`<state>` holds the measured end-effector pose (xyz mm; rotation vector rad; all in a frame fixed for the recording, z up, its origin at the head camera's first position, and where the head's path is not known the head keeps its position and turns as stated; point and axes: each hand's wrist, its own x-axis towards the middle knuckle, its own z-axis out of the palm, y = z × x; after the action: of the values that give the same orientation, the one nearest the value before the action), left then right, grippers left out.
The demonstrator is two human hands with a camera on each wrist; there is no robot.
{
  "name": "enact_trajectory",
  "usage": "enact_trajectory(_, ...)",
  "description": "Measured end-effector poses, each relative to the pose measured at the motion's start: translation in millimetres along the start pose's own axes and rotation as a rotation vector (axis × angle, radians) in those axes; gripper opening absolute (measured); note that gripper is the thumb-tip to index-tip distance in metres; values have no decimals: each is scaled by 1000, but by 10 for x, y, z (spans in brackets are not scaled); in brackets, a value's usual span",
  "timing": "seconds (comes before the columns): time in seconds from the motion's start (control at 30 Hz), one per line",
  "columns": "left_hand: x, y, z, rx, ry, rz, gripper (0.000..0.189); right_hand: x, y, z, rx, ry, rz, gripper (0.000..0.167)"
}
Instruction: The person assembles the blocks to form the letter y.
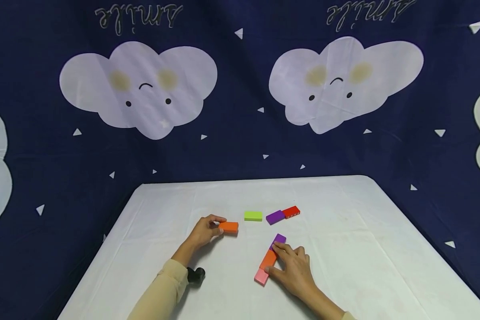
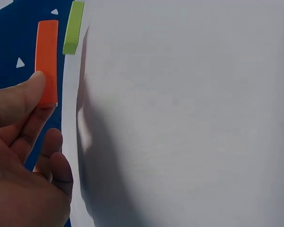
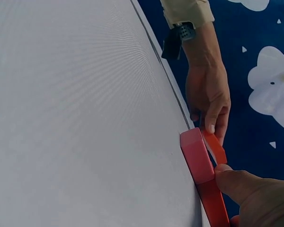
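My left hand [image 1: 205,231] pinches an orange block [image 1: 230,227] between thumb and fingers at its left end. In the left wrist view, that orange block [image 2: 48,61] points away from the hand, with the thumb on its near part. My right hand [image 1: 296,269] holds a slanted row made of a purple block [image 1: 280,239], an orange block [image 1: 268,259] and a pink block [image 1: 262,277] set end to end. Its index finger reaches the purple block, while the thumb lies where orange meets pink. In the right wrist view, the thumb presses beside the pink block [image 3: 197,156].
Behind the hands, a lime green block [image 1: 253,216] lies on the white table [image 1: 368,249]. To its right, a purple block [image 1: 275,217] touches a red block [image 1: 291,212] with white dots. A black device [image 1: 196,275] is worn at my left wrist. A dark blue cloth [image 1: 240,146] hangs behind.
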<state>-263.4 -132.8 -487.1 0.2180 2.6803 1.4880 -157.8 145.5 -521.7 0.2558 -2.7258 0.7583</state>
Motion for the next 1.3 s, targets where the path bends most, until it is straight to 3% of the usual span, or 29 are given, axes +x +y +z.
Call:
enact_trajectory(0.47,-247,40,66,30,-66,101,28,11,-32,-34,4,-25,22,65)
enact_trajectory(0.93,-459,85,206,75,-190,171,29,-7,-20,-17,-6,3,-4,66)
enact_trajectory(1.3,-533,129,279,98,-268,205,28,-5,-30,-26,-1,-18,14,65)
